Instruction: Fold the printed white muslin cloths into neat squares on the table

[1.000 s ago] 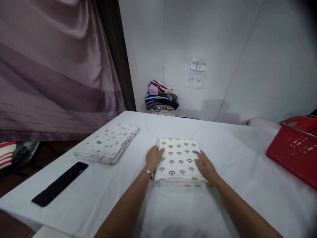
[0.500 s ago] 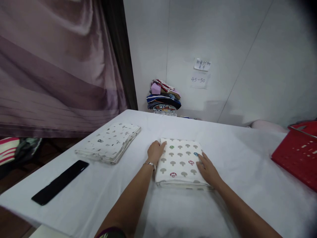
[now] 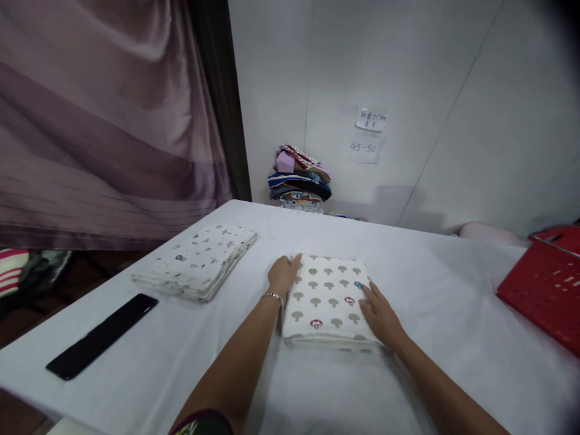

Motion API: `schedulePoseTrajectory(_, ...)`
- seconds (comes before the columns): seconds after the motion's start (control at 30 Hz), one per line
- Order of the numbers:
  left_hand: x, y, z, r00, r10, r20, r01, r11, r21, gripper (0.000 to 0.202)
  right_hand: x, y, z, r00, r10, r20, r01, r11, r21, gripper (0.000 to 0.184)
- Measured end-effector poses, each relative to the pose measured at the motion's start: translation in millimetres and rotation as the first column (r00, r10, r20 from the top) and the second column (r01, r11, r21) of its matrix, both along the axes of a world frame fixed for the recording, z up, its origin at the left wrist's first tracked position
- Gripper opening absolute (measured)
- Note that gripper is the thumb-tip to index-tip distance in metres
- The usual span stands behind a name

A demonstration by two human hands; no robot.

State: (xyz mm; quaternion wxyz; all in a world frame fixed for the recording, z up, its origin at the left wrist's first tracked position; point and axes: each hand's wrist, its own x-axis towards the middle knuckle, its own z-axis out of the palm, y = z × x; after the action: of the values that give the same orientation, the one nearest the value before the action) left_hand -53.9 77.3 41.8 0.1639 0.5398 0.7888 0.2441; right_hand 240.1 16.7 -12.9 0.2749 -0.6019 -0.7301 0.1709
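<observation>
A folded white cloth (image 3: 328, 302) printed with grey, green, red and blue mushrooms lies flat in the middle of the table. At its left edge is my left hand (image 3: 283, 275), thumb along the top and fingers curled in at the side; its fingertips are partly hidden. My right hand (image 3: 381, 317) rests on the right edge, with fingers stretched out and apart over the cloth. To the left lies a second folded white cloth (image 3: 197, 260) with small dark prints, touched by neither hand.
A black phone-like slab (image 3: 104, 335) lies at the left on the white-covered table (image 3: 217, 362). A red basket (image 3: 544, 284) stands at the right. Beyond the far edge are stacked folded fabrics (image 3: 299, 175) against the wall. A purple curtain (image 3: 104, 121) hangs at left.
The mushroom cloth and both hands stay almost in place, with the right fingers shifted very slightly. The whole view has moved a little.
</observation>
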Motion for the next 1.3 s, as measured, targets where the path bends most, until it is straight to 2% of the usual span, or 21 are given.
schedulePoseTrajectory(0.17,2.6,9.3,-8.6,1.0,-0.008,0.011,0.008,1.0,-0.028,0.034,0.3,-1.8,1.9,1.0,0.002,-0.027,-0.002,1.0,0.004,0.049)
schedulePoseTrajectory(0.27,2.6,8.6,-13.6,1.0,0.018,0.019,-0.017,1.0,-0.02,0.032,0.7,-1.1,3.3,0.999,0.002,-0.034,-0.003,1.0,-0.025,0.051)
schedulePoseTrajectory(0.43,-0.5,2.6,-8.6,0.999,0.017,0.04,-0.016,0.999,-0.029,0.033,3.9,0.7,4.7,0.987,-0.022,-0.157,0.006,0.995,-0.097,0.057)
schedulePoseTrajectory(0.6,-6.1,-29.5,-6.0,0.998,0.012,0.065,-0.008,0.998,-0.062,0.046,11.1,-0.8,9.8,0.914,-0.192,-0.357,0.126,0.972,-0.198,0.065)
schedulePoseTrajectory(0.73,-11.7,-64.6,-9.6,0.991,-0.033,0.129,0.044,0.996,-0.082,0.061,12.2,3.3,19.1,0.896,-0.273,-0.35,0.162,0.935,-0.314,0.078)
schedulePoseTrajectory(0.87,-9.9,-82.8,-9.9,0.973,-0.035,0.227,0.046,0.998,-0.045,0.046,11.8,13.1,26.7,0.923,-0.215,-0.32,0.104,0.939,-0.329,0.085)
schedulePoseTrajectory(1.0,16.2,-90.0,-14.1,0.937,-0.059,0.344,0.083,0.995,-0.055,0.038,34.8,31.3,40.6,0.921,-0.167,-0.353,0.051,0.947,-0.316,0.082)
schedulePoseTrajectory(1.07,38.1,-94.3,-18.9,0.896,-0.092,0.435,0.138,0.988,-0.073,0.039,55.1,42.8,50.5,0.94,-0.18,-0.288,0.096,0.954,-0.283,0.082)
schedulePoseTrajectory(1.17,68.1,-100.6,-24.9,0.832,-0.126,0.54,0.197,0.977,-0.076,0.042,77.5,53.0,63.1,0.989,-0.147,0.014,0.147,0.972,-0.183,0.071)
schedulePoseTrajectory(1.23,79.1,-103.0,-26.2,0.809,-0.122,0.575,0.195,0.978,-0.067,0.043,76.2,49.3,67.1,0.978,-0.128,0.167,0.151,0.98,-0.13,0.061)
schedulePoseTrajectory(1.3,82.4,-103.6,-25.7,0.794,-0.112,0.598,0.182,0.982,-0.058,0.043,58.7,35.2,66.1,0.975,-0.099,0.199,0.119,0.989,-0.091,0.053)
